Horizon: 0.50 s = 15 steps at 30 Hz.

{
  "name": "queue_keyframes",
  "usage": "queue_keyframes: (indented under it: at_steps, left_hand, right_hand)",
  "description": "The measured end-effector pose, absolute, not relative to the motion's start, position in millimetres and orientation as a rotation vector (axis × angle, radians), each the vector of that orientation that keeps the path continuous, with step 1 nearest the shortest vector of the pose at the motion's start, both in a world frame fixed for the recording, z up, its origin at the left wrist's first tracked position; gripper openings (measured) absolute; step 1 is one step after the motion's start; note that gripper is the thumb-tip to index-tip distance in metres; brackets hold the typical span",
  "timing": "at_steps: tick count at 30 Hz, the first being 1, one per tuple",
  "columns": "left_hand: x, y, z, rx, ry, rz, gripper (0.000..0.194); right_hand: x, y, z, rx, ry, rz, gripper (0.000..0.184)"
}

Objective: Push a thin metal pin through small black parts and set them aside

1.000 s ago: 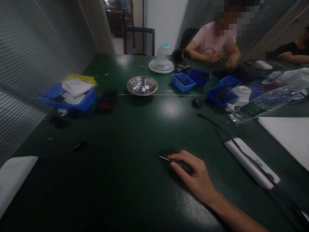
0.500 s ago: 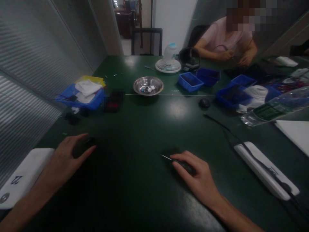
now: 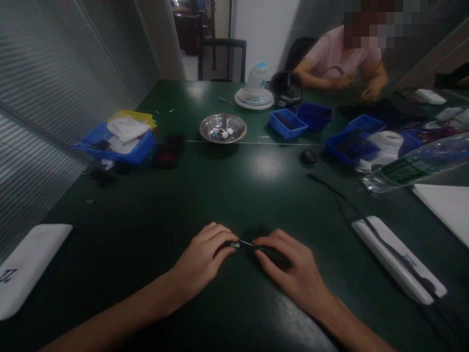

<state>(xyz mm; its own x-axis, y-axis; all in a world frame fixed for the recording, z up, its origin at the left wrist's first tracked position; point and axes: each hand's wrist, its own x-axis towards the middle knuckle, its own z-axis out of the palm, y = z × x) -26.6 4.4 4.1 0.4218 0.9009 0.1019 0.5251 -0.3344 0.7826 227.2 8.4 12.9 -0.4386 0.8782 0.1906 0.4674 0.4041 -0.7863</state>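
My left hand (image 3: 207,252) is closed, pinching a small green circuit board (image 3: 235,245) between thumb and fingertips. Facing it, my right hand (image 3: 289,254) is wrapped around a screwdriver (image 3: 247,243) with a dark handle and a thin metal shaft. The shaft's tip is at the edge of the board; whether they touch I cannot tell. Much of the handle is hidden by my right fingers. Both hands are low over the dark green table (image 3: 220,195), close together.
White bars lie at left (image 3: 32,264) and right (image 3: 399,259), a black cable over the right one. Farther back are a metal bowl (image 3: 223,129) with small parts, blue bins (image 3: 287,123), a mouse (image 3: 308,156), a fan (image 3: 256,90) and a bottle (image 3: 417,164). A person (image 3: 340,63) sits opposite.
My left hand has moved right from the table's left side, from spread fingers to a pinch on the circuit board. The right hand with the screwdriver stays nearly in place. The view has shifted slightly.
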Motion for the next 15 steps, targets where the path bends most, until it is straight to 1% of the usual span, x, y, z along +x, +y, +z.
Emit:
queue_keyframes:
  at_steps: [10,15]
  left_hand:
    - [-35.6,6.3,0.8,1.922,1.169,0.762,0.021]
    - [-36.8,8.7,1.1,1.917,1.115,0.769,0.019]
  right_hand:
    - [226.8,8.7,5.9,-1.068,-2.161,0.877,0.017]
    - [225.5,7.0,4.8,-1.066,-2.184,0.889,0.017]
